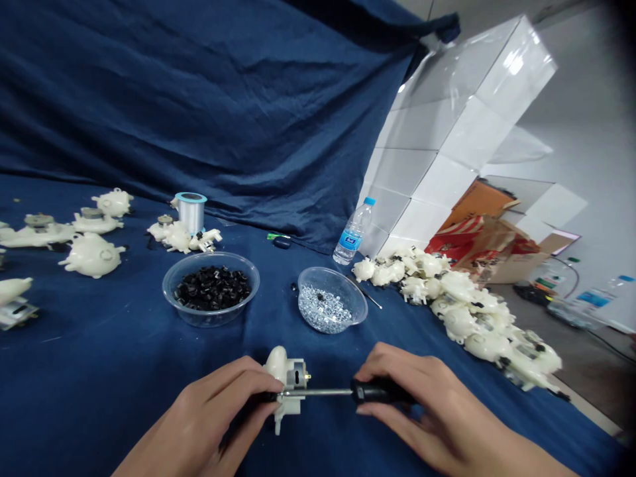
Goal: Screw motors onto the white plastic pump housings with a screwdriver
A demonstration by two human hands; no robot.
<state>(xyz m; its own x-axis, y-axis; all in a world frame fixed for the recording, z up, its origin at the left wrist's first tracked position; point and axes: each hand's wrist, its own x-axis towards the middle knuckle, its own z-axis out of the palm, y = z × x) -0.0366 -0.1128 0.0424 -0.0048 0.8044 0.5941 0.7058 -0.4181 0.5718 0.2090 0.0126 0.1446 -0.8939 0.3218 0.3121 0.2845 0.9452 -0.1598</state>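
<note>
Low in the middle, a screwdriver (318, 392) lies level, its black handle gripped by my right hand (422, 404) with fingers wrapped round it. The metal shaft points left to a small black part (268, 397) pinched between the thumb and fingers of my left hand (218, 411). Directly behind the shaft is a cream plastic gear-motor unit (279, 361), with a silver motor and a brass-coloured shaft end. My left fingertips overlap its left side; whether they touch it I cannot tell. The inside of my left palm is dark and partly hidden.
A clear bowl of black pieces (169, 291) and a clear bowl of screws (365, 308) stand ahead. Several cream units (457, 318) are heaped right, others (94, 255) left. A wire spool (191, 213), water bottle (349, 235) and white boxes (422, 172) stand behind.
</note>
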